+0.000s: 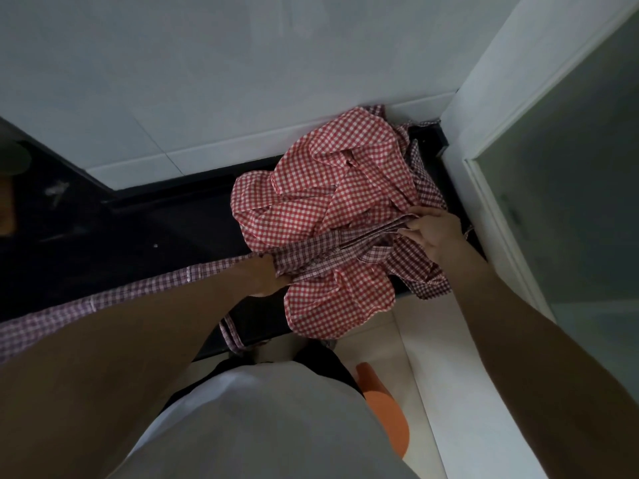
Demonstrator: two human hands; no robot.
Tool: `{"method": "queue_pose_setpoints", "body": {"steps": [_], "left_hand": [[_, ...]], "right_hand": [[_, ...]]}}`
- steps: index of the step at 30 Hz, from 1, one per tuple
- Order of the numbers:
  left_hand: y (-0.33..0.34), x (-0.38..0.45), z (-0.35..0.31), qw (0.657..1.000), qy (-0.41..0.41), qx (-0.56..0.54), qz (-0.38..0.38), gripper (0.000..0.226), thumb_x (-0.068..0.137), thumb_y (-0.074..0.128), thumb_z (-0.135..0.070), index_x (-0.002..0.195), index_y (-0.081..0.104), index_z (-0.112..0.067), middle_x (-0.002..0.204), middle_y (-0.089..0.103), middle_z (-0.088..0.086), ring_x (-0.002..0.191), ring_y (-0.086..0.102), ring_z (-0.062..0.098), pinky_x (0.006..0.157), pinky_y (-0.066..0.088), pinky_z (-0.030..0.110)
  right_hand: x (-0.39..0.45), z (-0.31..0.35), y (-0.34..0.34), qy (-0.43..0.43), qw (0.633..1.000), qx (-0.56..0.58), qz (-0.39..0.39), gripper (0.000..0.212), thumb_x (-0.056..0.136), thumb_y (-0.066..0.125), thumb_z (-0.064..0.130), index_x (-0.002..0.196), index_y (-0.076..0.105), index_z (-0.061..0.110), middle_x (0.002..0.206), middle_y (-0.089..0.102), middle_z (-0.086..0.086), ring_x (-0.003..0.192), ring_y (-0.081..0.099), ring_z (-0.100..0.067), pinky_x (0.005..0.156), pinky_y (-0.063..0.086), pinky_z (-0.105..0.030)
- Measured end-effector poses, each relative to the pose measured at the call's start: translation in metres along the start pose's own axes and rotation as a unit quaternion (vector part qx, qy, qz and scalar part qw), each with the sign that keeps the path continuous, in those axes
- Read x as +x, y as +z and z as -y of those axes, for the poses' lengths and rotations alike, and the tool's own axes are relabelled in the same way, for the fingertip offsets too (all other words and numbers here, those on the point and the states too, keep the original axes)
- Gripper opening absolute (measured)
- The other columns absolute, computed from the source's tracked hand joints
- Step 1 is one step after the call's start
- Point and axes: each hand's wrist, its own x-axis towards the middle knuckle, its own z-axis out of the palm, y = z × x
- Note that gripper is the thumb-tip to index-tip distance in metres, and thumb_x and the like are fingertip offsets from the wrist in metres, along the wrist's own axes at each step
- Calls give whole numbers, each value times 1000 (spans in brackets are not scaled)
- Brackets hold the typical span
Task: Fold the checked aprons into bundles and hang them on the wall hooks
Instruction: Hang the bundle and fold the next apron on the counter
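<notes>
A crumpled heap of red-and-white checked aprons lies on the dark countertop, pushed into the corner by the wall. Across its front lies a purple-checked apron, gathered into a band. My left hand grips that band at its left end, and a long purple-checked strap trails from there over my left forearm toward the lower left. My right hand pinches the folded edge of the purple apron at its right end. No wall hooks are in view.
White tiled wall rises behind the counter. A white door frame and frosted panel close off the right side. Below the counter edge are pale floor tiles and an orange slipper. A dim object sits at far left.
</notes>
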Motion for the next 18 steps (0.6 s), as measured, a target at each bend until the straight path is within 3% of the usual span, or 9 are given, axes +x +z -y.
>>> {"method": "queue_pose_setpoints", "body": {"steps": [2, 3, 5, 7, 9, 11, 14, 16, 18], "left_hand": [[-1, 6, 0, 1000, -6, -17, 20, 113, 62, 35, -99, 154, 24, -35, 157, 31, 3, 136, 41, 27, 112, 40, 43], [-5, 5, -4, 999, -5, -14, 43, 105, 68, 41, -94, 153, 28, -34, 155, 34, 1, 135, 42, 25, 112, 40, 41], [-17, 2, -16, 998, -6, -4, 68, 77, 89, 55, -66, 151, 35, -25, 149, 41, 2, 131, 46, 25, 110, 42, 38], [-26, -1, -29, 1000, 14, 24, 2, 78, 85, 63, -62, 145, 42, -18, 140, 51, 3, 121, 54, 25, 102, 48, 40], [-31, -5, -42, 992, 51, 65, -96, 75, 82, 64, -64, 134, 47, -13, 126, 58, 4, 110, 58, 25, 93, 52, 41], [-28, -9, -62, 981, 86, 82, -152, 65, 85, 66, -57, 128, 48, -12, 119, 60, 4, 105, 60, 26, 88, 53, 41], [-22, -10, -85, 974, 115, 75, -181, 61, 88, 66, -49, 131, 45, -11, 117, 62, 8, 102, 62, 28, 85, 55, 43], [-18, -5, -90, 975, 112, 63, -183, 58, 91, 64, -46, 133, 43, -11, 116, 64, 9, 102, 64, 30, 84, 56, 45], [-15, -2, -91, 975, 111, 54, -182, 58, 91, 63, -46, 133, 43, -11, 116, 65, 10, 101, 64, 31, 83, 56, 46]], "right_hand": [[-1, 2, 1, 27, 999, 40, 19, 26, 96, 46, -15, 111, 63, -3, 129, 56, -17, 100, 60, -25, 61, 61, -23], [-1, 2, 1, 33, 998, 55, 19, 31, 97, 45, -14, 123, 59, -5, 129, 56, -15, 99, 60, -23, 60, 60, -23], [-3, 1, 4, 31, 997, 76, 15, 40, 98, 44, -12, 136, 52, -5, 128, 56, -13, 98, 59, -21, 60, 60, -23], [-4, 0, 6, 24, 997, 74, 12, 44, 97, 45, -12, 140, 49, -3, 133, 55, -12, 101, 59, -22, 60, 59, -22], [-6, 0, 7, 21, 998, 52, 11, 41, 97, 46, -12, 136, 53, -2, 134, 55, -12, 106, 58, -23, 59, 58, -20], [-8, 0, 4, 8, 999, 32, 8, 31, 95, 48, -13, 118, 65, 0, 130, 57, -13, 108, 59, -26, 60, 59, -21], [-14, 0, 1, -51, 998, 29, 29, 27, 93, 51, -15, 87, 66, 6, 109, 66, -13, 98, 66, -27, 64, 59, -26], [-16, 1, -3, -107, 993, 14, 48, 27, 91, 54, -15, 84, 65, 9, 97, 69, -11, 89, 69, -24, 68, 61, -30], [-16, 3, -7, -147, 986, 7, 76, 23, 90, 59, -14, 86, 66, 8, 99, 69, -12, 87, 72, -24, 72, 62, -35]]}}
